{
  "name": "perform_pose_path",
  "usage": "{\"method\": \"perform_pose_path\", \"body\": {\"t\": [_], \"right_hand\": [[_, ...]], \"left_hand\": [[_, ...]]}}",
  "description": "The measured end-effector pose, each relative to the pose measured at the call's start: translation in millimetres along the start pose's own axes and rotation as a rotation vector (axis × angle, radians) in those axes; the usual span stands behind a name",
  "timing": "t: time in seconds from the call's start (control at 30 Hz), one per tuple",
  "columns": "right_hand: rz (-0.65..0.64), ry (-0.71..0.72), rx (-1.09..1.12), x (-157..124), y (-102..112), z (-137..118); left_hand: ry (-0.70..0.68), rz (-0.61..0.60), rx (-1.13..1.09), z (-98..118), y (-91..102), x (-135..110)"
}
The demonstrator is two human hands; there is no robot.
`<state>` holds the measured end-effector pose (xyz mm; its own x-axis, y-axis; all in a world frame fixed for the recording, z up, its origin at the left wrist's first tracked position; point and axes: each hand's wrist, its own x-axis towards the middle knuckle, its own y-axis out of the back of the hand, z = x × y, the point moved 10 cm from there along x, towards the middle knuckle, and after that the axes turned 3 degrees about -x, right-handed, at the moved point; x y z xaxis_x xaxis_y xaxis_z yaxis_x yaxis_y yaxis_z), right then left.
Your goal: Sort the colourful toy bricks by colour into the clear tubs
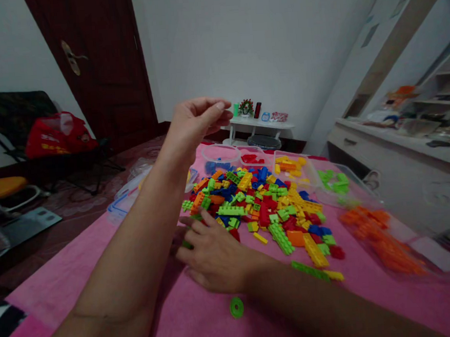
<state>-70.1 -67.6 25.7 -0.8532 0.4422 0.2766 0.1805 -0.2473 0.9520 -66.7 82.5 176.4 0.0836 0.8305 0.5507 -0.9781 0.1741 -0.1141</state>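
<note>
My left hand (202,117) is raised above the table's far side, near a clear container with blue pieces (219,165). Its thumb and fingers are drawn together, and whatever may be between them is hidden. Lower down, my right hand (215,249) rests at the near left edge of a large heap of toy building bricks (268,206). Its fingers are spread. The index finger reaches up to an orange brick (197,203), and a dark green piece (187,244) shows between the other fingers. A green ring-shaped piece (237,307) lies nearer to me.
Clear containers hold red pieces (252,159), yellow pieces (288,165), light green pieces (334,181) and orange pieces (384,237) behind and right of the heap. A blue-rimmed clear lid (116,209) lies left on the pink cloth (81,266). A white cabinet (394,162) stands right.
</note>
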Motion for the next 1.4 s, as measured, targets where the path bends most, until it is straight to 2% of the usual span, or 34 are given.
{"method": "perform_pose_path", "body": {"t": [0.07, 0.17, 0.27, 0.4, 0.5, 0.63, 0.73, 0.9, 1.03, 1.23, 1.4], "right_hand": [[-0.026, 0.023, -0.03, 11.4, -15.9, -3.8], [-0.04, 0.003, -0.064, 18.6, -29.9, 4.9], [-0.022, 0.03, -0.085, 21.9, -30.6, 4.4], [-0.004, 0.165, -0.069, 29.2, -28.9, -17.0], [-0.054, 0.13, -0.054, 35.9, -36.5, -14.6], [-0.08, -0.095, -0.146, 28.4, -41.1, 26.1], [-0.092, -0.212, -0.222, 11.1, -35.3, 57.7], [0.018, -0.355, -0.231, -11.7, 5.8, 91.0], [0.085, -0.521, -0.227, -38.3, 32.9, 124.2], [0.114, -0.747, 0.015, -112.3, 33.4, 194.5], [0.058, -0.783, 0.267, -153.8, 40.9, 222.9]], "left_hand": [[0.019, 0.031, -0.02, 3.5, 0.7, -2.1], [0.036, 0.047, -0.039, 5.0, -1.9, -4.7], [0.044, 0.045, -0.039, 3.5, -5.5, -5.8], [0.041, 0.027, -0.027, 2.6, -10.3, -6.8], [0.013, 0.018, -0.009, 5.3, -12.9, -7.2], [-0.036, -0.001, 0.042, 5.0, -16.4, -6.0], [-0.027, -0.037, 0.07, -7.9, -22.7, -4.5], [0.026, -0.158, 0.162, -45.7, -43.3, -3.7], [0.04, -0.212, 0.259, -73.3, -51.3, -1.9], [0.03, -0.34, 0.438, -105.7, -60.5, -5.3], [0.039, -0.509, 0.58, -126.0, -76.6, -17.9]]}}
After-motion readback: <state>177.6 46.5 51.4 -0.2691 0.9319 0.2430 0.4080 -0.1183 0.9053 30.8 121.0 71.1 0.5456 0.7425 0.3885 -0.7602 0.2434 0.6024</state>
